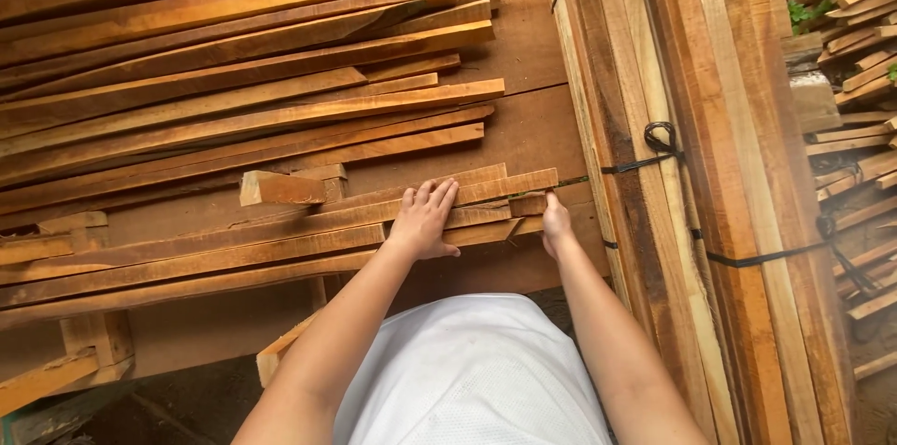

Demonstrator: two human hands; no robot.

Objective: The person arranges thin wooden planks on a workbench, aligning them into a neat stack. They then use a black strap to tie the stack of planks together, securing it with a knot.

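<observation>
Left hand lies flat and open, fingers spread, palm down on the near row of thin wooden slats that run left to right across the workbench; it presses on them without gripping. Right hand sits just to the right, at the right ends of those same slats, fingers curled against the cut ends; whether it actually clasps one I cannot tell. A short wooden block rests on the slats just left of and beyond the left hand. Farther away, a larger loose pile of long slats fans out across the far left of the bench. To the right stands a tall bundle of planks bound with black straps, running near to far. At the far right edge lies a heap of offcuts on the ground
</observation>
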